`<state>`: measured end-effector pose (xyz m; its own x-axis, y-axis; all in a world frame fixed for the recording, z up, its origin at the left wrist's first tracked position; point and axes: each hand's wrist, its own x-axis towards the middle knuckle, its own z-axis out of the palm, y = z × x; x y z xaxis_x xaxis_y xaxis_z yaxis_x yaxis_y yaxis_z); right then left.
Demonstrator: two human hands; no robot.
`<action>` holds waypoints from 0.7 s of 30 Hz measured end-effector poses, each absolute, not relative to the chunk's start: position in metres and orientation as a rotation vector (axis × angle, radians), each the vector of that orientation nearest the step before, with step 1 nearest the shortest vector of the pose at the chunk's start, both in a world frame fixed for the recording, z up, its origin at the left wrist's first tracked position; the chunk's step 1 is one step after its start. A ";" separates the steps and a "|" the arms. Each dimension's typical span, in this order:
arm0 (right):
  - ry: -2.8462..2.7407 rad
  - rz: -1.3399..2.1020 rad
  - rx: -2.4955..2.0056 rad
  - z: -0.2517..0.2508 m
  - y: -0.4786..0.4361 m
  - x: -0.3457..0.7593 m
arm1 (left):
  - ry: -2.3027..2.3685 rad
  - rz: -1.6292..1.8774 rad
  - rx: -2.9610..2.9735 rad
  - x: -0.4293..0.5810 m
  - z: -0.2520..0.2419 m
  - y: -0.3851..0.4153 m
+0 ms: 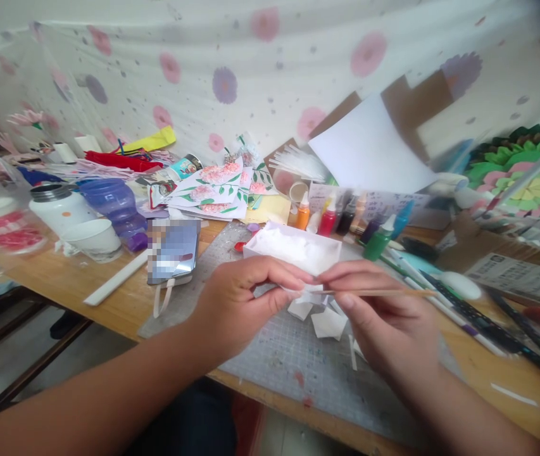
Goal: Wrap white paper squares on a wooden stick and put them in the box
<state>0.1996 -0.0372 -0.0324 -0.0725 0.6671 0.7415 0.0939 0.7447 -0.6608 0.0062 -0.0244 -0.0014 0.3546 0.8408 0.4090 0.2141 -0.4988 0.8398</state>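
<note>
My left hand [244,301] is closed in a pinch on a small white paper piece [310,290] above a grey cutting mat [293,361]. My right hand [386,310] meets it from the right, its fingers pinched on a thin wooden stick [383,292] that points right and touches the paper. More white paper scraps [327,323] lie on the mat just below the hands. Right behind the hands stands a white open box [295,247].
A phone [173,252] lies left of the box. A white cup [95,239], a purple bottle [116,206] and a white jar [57,206] stand at the left. Small paint bottles [329,218] line up behind the box. Pens and brushes [478,316] lie at the right. Flower cards [217,187] lie at the back.
</note>
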 end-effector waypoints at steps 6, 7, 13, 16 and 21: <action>-1.590 0.463 -0.641 -0.026 -0.045 0.199 | 1.073 1.188 1.990 0.006 -0.002 -0.025; -1.584 0.460 -0.640 -0.025 -0.046 0.199 | 1.090 1.187 1.985 0.007 -0.002 -0.026; -1.622 0.454 -0.628 -0.021 -0.051 0.199 | 1.094 1.118 1.955 0.010 0.000 -0.026; -1.632 0.450 -0.612 -0.020 -0.050 0.199 | 1.101 1.056 1.953 0.010 0.000 -0.027; -1.687 0.429 -0.610 -0.019 -0.048 0.198 | 1.098 1.006 1.925 0.008 0.000 -0.026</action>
<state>0.1985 -0.0484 -0.0193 -0.1311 0.6082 0.7829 0.1598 0.7924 -0.5888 0.0084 -0.0260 0.0000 0.3415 0.8966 0.2820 0.3591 -0.4017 0.8424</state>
